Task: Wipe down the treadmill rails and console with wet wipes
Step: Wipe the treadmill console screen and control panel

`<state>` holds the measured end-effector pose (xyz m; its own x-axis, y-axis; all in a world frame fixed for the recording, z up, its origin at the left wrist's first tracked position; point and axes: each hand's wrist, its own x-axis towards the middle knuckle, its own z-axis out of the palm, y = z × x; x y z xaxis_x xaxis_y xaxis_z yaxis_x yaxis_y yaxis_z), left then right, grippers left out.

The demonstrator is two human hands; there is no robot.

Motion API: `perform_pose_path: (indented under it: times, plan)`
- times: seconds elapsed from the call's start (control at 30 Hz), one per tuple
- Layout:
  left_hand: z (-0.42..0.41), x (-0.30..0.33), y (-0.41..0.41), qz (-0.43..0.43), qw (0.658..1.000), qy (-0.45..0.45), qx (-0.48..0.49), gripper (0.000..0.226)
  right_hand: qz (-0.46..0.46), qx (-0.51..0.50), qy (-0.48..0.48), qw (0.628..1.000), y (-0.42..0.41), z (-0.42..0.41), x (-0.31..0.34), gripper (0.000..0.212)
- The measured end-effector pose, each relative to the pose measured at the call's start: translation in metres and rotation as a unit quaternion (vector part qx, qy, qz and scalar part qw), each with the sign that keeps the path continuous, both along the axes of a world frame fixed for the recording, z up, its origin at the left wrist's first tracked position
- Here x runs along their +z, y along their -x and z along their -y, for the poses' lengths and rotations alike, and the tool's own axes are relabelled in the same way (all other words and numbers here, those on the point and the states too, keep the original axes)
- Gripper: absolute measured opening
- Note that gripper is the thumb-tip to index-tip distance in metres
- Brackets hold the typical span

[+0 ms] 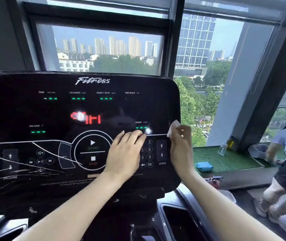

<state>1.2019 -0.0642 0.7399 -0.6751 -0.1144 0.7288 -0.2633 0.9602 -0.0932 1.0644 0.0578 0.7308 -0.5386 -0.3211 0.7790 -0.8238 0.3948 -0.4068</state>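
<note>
Pinching wipe point(173, 128) at console point(34, 110) right edge | right hand point(181, 146) | left hand point(124, 153) flat

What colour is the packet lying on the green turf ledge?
Blue packet, clearest in the head view.

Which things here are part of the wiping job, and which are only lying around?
For the job: console; wet wipe held in right hand; left hand on console; blue wipes pack.
Lying about: two bottles; red extinguisher.
</note>
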Motion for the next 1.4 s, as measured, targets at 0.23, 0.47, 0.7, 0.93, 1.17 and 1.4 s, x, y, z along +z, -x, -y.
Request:
perform_pose_path:
  times: [0.23,0.47,0.7,0.93,1.17,1.4]
  plan:
    - [-0.001,0.006,0.002,0.007,1.000,0.011,-0.001,0.057,0.076,-0.004,0.020,0.997,0.021,0.019,0.053,0.026]
    - [-0.005,-0.001,0.005,0.011,1.000,0.010,-0.004,0.059,0.087,0.001,0.004,0.996,0.014,0.011,0.045,0.033]
    - [-0.005,-0.004,0.004,0.017,1.000,0.013,-0.008,0.058,0.084,-0.011,-0.019,0.996,-0.006,-0.007,0.003,0.029]
    - [-0.006,-0.003,0.002,0.025,0.999,0.020,-0.004,0.057,0.073,-0.012,0.005,0.997,0.025,0.013,0.058,0.028]
    - [-0.008,-0.011,-0.003,0.039,0.999,0.003,-0.005,0.060,0.083,0.015,-0.019,0.996,-0.019,-0.027,-0.032,0.027]
    - [0.002,-0.003,-0.008,0.026,1.000,0.013,0.003,0.057,0.109,0.022,0.006,0.994,0.009,-0.001,0.036,0.034]
